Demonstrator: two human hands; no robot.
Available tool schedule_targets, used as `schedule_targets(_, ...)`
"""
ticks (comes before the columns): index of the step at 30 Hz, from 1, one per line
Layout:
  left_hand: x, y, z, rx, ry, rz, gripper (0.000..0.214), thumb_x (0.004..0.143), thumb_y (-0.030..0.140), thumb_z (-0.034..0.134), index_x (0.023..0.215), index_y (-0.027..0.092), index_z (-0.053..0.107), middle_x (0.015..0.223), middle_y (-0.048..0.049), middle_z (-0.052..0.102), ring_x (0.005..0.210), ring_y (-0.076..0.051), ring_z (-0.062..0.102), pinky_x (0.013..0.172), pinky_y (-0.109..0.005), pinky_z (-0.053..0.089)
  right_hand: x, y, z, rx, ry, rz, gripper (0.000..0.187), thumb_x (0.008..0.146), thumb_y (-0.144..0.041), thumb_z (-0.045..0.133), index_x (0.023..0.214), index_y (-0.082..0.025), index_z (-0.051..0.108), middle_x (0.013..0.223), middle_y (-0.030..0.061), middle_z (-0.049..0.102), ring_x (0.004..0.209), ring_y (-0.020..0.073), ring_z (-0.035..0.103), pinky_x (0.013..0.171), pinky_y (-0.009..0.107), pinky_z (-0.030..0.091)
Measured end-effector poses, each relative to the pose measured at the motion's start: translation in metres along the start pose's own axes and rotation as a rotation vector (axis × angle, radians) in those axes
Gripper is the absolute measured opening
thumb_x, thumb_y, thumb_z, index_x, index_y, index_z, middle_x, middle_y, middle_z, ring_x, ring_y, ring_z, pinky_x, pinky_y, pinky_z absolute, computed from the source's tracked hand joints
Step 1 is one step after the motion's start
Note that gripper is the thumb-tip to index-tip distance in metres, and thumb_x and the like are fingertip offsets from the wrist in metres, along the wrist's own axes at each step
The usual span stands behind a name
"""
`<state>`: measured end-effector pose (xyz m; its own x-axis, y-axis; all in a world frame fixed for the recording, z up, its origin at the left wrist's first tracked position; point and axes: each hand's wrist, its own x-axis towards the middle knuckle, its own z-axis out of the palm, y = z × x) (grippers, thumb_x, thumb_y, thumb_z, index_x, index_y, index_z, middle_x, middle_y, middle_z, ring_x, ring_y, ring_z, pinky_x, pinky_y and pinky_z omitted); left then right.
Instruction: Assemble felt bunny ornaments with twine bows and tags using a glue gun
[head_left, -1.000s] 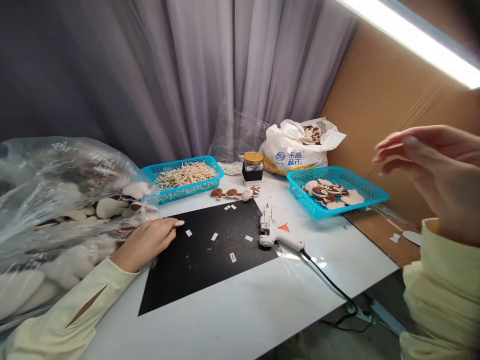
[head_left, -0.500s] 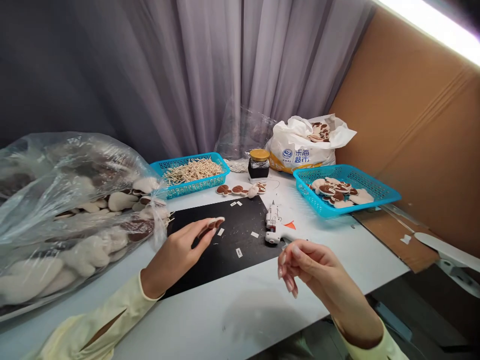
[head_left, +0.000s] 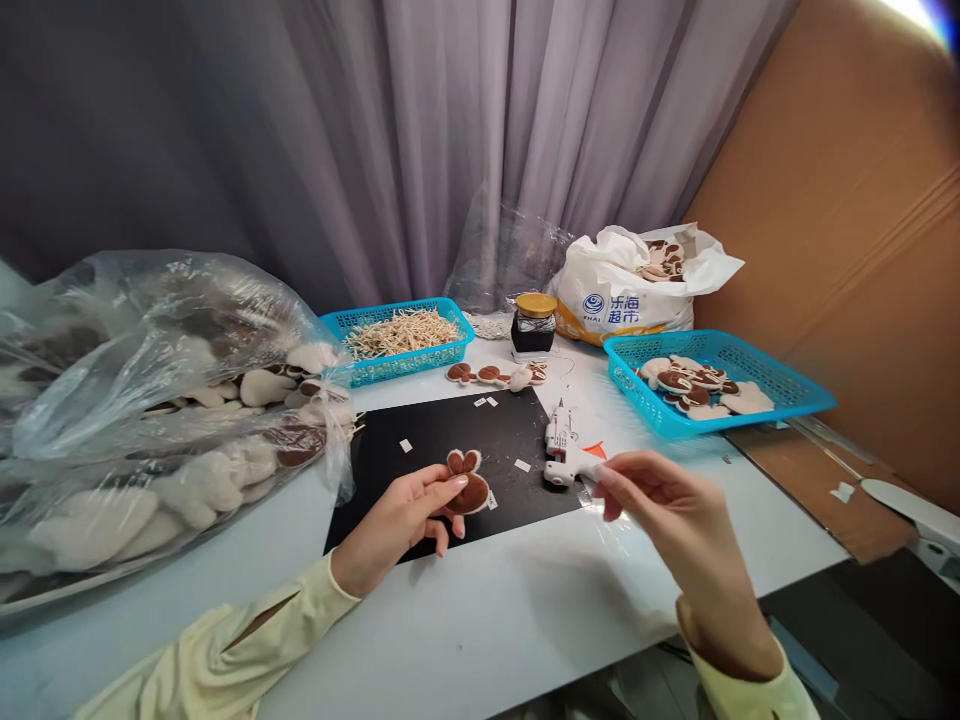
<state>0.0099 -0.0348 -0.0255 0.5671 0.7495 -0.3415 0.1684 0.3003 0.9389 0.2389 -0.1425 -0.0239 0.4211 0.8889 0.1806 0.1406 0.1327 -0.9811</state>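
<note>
My left hand (head_left: 416, 508) pinches a small brown-and-cream plush bunny cutout (head_left: 471, 494) between thumb and fingers, its two ears pointing up. It is over a black mat (head_left: 450, 425), where several small white paper labels (head_left: 523, 466) lie. On the mat's right edge lies a white glue gun (head_left: 560, 455) with an orange trigger, nozzle toward the back. My right hand (head_left: 660, 505) closes thumb and fingertips at the end of the glue gun's handle; the fingers partly cover it. More bunny pieces (head_left: 493, 376) lie in a row behind the mat.
A blue basket of thin sticks (head_left: 360, 375) and a lidded jar (head_left: 533, 325) stand at the back. On the right are a blue basket of plush pieces (head_left: 660, 425) and a white shopping bag (head_left: 634, 300). A large clear bag of plush pieces (head_left: 172, 430) fills the left.
My left hand has turned the bunny piece from edge-on to brown side up and moved right and nearer. My right hand has come to the glue gun's handle, its fingers closing there. The view has shifted slightly.
</note>
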Motion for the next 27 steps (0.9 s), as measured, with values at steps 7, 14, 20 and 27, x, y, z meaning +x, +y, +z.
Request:
schedule_targets(7, -0.007, -0.008, 0.009, -0.054, -0.126, 0.016, 0.042, 0.076, 0.031, 0.065, 0.112, 0.013, 0.053, 0.100, -0.0087, 0.059, 0.058, -0.008, 0.055, 0.039, -0.016, 0.047, 0.000, 0.011, 0.009, -0.253, -0.190, -0.112, 0.022, 0.081, -0.036, 0.060, 0.096, -0.020, 0.064, 0.093, 0.0075, 0.068, 0.078, 0.0203, 0.063, 0.072, 0.032, 0.050)
schedule_targets(14, -0.018, -0.015, 0.018, 0.045, -0.185, 0.058, 0.033, 0.077, 0.033, 0.064, 0.104, 0.015, 0.056, 0.077, -0.0019, 0.058, 0.053, -0.009, 0.054, 0.041, -0.018, 0.046, -0.009, 0.011, 0.048, -0.310, -0.429, -0.178, 0.015, 0.086, -0.028, 0.051, 0.080, -0.019, 0.061, 0.068, 0.0026, 0.061, 0.060, 0.0144, 0.053, 0.056, 0.025, 0.041)
schedule_targets(20, -0.020, -0.018, 0.018, 0.117, -0.149, 0.120, 0.027, 0.079, 0.034, 0.059, 0.098, 0.014, 0.056, 0.065, 0.0034, 0.050, 0.049, -0.007, 0.043, 0.044, -0.019, 0.043, -0.013, 0.008, 0.039, -0.301, -0.441, -0.212, 0.019, 0.083, -0.018, 0.049, 0.064, -0.019, 0.049, 0.055, -0.0019, 0.049, 0.051, 0.0109, 0.040, 0.048, 0.023, 0.031)
schedule_targets(27, -0.026, -0.016, 0.025, 0.353, -0.036, 0.244, 0.009, 0.076, 0.022, 0.056, 0.077, 0.014, 0.055, 0.064, 0.0047, 0.042, 0.059, -0.008, 0.038, 0.054, -0.019, 0.036, -0.018, 0.013, 0.056, -0.418, -0.322, -0.561, 0.021, 0.084, -0.006, 0.040, 0.068, -0.019, 0.044, 0.058, -0.0012, 0.050, 0.051, 0.0106, 0.038, 0.046, 0.022, 0.031)
